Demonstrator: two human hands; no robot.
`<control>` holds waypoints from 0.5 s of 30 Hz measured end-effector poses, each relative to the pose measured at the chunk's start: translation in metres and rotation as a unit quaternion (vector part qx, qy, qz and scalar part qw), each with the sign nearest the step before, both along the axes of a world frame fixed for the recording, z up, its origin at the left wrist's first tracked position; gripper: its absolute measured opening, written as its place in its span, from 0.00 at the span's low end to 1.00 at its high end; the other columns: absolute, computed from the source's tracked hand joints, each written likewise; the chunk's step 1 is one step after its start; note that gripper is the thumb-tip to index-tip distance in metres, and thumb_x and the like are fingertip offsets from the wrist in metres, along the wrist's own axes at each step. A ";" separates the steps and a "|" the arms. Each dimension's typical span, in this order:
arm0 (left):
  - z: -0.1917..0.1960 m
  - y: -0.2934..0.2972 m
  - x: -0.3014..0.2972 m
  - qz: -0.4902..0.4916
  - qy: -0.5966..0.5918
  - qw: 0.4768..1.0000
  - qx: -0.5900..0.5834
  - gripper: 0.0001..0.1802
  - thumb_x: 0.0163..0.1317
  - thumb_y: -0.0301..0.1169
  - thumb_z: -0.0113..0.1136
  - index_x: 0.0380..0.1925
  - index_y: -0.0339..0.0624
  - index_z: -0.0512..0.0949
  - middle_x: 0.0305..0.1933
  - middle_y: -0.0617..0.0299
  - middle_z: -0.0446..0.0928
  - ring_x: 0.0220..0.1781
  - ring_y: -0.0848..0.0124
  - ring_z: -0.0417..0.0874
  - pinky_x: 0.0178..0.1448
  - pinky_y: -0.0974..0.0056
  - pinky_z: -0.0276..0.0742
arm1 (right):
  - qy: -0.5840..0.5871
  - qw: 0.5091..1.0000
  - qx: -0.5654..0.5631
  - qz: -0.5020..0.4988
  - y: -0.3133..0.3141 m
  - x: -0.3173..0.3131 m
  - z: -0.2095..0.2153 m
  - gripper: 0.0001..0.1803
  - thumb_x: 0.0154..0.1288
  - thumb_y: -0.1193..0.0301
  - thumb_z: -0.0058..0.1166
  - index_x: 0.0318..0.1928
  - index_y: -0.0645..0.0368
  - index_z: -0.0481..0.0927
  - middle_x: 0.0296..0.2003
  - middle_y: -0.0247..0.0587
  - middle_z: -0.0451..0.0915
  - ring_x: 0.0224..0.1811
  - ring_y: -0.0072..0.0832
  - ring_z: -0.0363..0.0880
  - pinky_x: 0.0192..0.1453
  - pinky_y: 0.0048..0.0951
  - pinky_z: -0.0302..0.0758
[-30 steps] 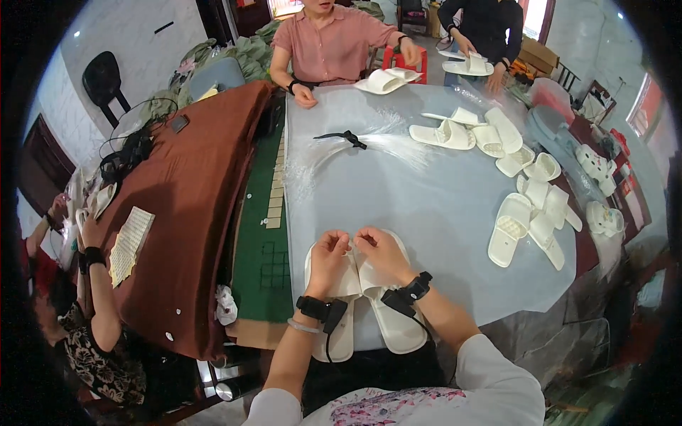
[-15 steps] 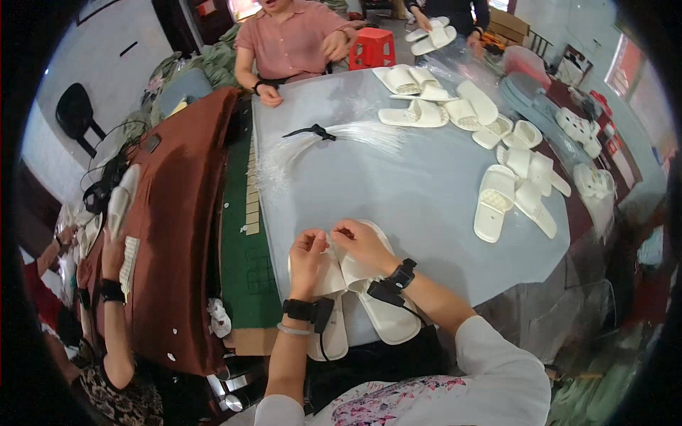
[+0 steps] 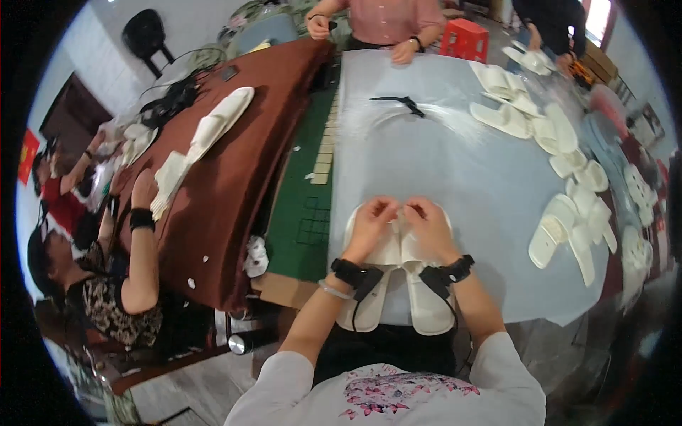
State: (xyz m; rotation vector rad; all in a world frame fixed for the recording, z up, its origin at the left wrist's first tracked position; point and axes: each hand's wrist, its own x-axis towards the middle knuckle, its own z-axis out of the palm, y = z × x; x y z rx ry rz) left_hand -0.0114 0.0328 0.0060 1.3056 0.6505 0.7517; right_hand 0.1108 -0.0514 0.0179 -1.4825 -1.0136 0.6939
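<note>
A pair of white open-toed slippers lies side by side in front of me, the left slipper (image 3: 366, 309) and the right slipper (image 3: 431, 307) with heels toward me. My left hand (image 3: 371, 227) is over the left slipper's strap, thumb and fingers pinched together. Close beside it, my right hand (image 3: 429, 228) is likewise closed, over the right slipper's strap. Anything between my fingertips is too small to make out. Farther up the table is a bundle of clear thin plastic strands (image 3: 455, 122), with a black tie (image 3: 405, 105) around it.
Several white slippers (image 3: 558, 231) lie along the right side of the grey-covered table (image 3: 490, 184). A brown-covered table (image 3: 234, 192) at left holds more slippers (image 3: 217, 128), beside a co-worker's hand (image 3: 145, 188). Across stands a person in pink (image 3: 383, 21), near a red stool (image 3: 465, 40).
My view has swung left, so the table appears farther right. My hands remain closed over the slippers. The person opposite has raised one hand and lowered the other to the table.
</note>
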 end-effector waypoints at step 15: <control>0.000 0.000 -0.001 0.016 -0.026 0.999 -0.014 0.09 0.60 0.33 0.55 0.34 0.38 0.73 0.28 0.68 0.72 0.31 0.80 0.71 0.38 0.74 0.67 | 0.041 0.999 -0.009 0.030 0.005 0.003 -0.008 0.08 0.60 0.71 0.50 0.36 0.64 0.74 0.27 0.28 0.73 0.28 0.14 0.68 0.34 0.18 0.67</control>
